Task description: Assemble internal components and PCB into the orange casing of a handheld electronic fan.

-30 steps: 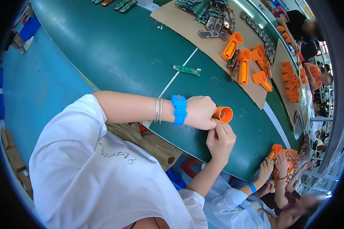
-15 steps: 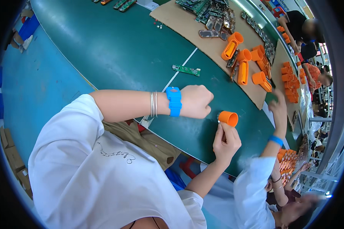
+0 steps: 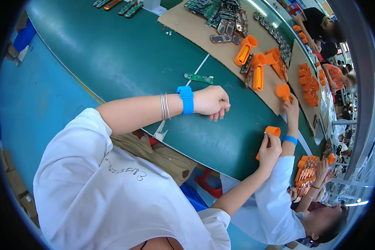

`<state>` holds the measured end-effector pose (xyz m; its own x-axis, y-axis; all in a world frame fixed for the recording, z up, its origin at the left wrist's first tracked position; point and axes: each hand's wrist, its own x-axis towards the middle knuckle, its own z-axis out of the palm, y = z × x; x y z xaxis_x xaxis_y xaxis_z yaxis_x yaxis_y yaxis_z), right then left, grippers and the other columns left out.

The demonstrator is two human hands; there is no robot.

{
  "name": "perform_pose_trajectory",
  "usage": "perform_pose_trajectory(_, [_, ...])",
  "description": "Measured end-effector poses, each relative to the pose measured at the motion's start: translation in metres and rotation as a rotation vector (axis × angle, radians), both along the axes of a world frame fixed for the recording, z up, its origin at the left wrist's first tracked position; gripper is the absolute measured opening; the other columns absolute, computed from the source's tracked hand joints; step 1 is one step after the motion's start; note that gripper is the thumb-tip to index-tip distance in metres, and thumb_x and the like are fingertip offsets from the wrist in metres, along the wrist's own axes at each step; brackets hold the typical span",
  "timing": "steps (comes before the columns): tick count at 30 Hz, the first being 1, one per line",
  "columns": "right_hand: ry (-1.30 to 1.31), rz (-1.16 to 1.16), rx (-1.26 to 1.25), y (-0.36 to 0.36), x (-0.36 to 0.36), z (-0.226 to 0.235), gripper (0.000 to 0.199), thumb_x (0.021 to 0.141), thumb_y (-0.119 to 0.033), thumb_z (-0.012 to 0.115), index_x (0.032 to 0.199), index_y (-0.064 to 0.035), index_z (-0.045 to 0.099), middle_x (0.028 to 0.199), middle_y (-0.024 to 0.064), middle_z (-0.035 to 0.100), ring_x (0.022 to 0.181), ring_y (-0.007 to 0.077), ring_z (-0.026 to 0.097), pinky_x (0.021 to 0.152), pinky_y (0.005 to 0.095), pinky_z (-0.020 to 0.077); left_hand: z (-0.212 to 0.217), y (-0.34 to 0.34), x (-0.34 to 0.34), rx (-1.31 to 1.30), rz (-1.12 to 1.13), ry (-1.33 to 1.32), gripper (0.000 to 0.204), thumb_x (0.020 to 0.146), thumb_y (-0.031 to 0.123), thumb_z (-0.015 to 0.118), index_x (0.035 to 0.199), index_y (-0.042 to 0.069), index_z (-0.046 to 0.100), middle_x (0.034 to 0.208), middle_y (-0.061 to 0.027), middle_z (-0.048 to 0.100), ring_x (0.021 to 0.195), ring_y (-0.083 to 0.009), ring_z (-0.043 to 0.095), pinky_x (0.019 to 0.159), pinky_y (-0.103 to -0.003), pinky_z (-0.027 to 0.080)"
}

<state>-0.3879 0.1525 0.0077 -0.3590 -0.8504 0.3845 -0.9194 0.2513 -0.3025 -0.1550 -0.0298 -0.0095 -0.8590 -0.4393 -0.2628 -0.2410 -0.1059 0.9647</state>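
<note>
My left hand [image 3: 212,101], a blue band and thin bangles at its wrist, hovers above the green table [image 3: 154,62] with loosely bent fingers and nothing visible in them. Just beyond it lies a narrow green circuit board [image 3: 199,78]. My right hand [image 3: 270,153] is closed on an orange plastic housing [image 3: 273,131] with a round cup-like end. My fingers hide most of the housing's body; a bit of orange shows below them.
A cardboard sheet [image 3: 183,26] carries a pile of circuit boards [image 3: 212,12] and several orange housings [image 3: 258,77]. Close on the right, a co-worker's hand [image 3: 291,109] holds another orange housing [image 3: 283,91]. Small white and red bits [image 3: 167,31] lie at the far left.
My right hand has moved right with the orange housing. My left hand's fingers have loosened from a fist. The co-worker's hand now holds an orange housing from the cardboard's edge.
</note>
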Motion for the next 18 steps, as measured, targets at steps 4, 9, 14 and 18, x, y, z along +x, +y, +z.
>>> perform_pose_trajectory(4, [0.079, -0.039, 0.053, 0.006, -0.007, 0.0, 0.011, 0.081, -0.002, 0.06, 0.09, 0.001, 0.064, 0.089, 0.0152, 0.059, 0.087, 0.0312, 0.058, 0.075, 0.0388, 0.0472, 0.002, 0.003, 0.005, 0.102, 0.061, 0.195, 0.018, 0.091, 0.013, 0.055, 0.09, -0.006, 0.056, 0.073, -0.0107, 0.064, 0.056, -0.013, 0.062, 0.049, -0.026, 0.051])
perform_pose_trajectory(9, [0.213, -0.192, -0.092, 0.001, 0.042, 0.002, 0.029, 0.08, -0.002, 0.058, 0.109, 0.0013, 0.057, 0.108, 0.017, 0.054, 0.099, 0.0348, 0.055, 0.085, 0.0405, 0.0458, 0.028, -0.008, 0.017, -0.001, 0.103, 0.177, 0.023, 0.091, 0.019, 0.058, 0.082, -0.002, 0.056, 0.067, -0.0085, 0.063, 0.049, -0.0101, 0.058, 0.043, -0.023, 0.047])
perform_pose_trajectory(14, [-0.17, 0.076, 0.044, -0.038, 0.125, 0.007, 0.019, 0.083, -0.008, 0.06, 0.101, -0.0005, 0.059, 0.096, 0.015, 0.058, 0.076, 0.0296, 0.06, 0.066, 0.0351, 0.0494, 0.055, -0.031, 0.044, -0.015, 0.264, 0.203, 0.03, 0.095, 0.028, 0.053, 0.079, 0.002, 0.057, 0.061, -0.0037, 0.06, 0.045, -0.0059, 0.052, 0.039, -0.019, 0.039])
perform_pose_trajectory(18, [-0.198, 0.268, 0.099, -0.074, 0.151, 0.015, 0.013, 0.085, -0.009, 0.06, 0.096, -0.0027, 0.061, 0.095, 0.0114, 0.059, 0.074, 0.0297, 0.061, 0.066, 0.0355, 0.05, 0.047, -0.061, 0.078, -0.07, 0.293, 0.292, 0.018, 0.095, 0.016, 0.051, 0.092, -0.001, 0.056, 0.073, -0.0065, 0.063, 0.058, -0.0086, 0.057, 0.051, -0.02, 0.046])
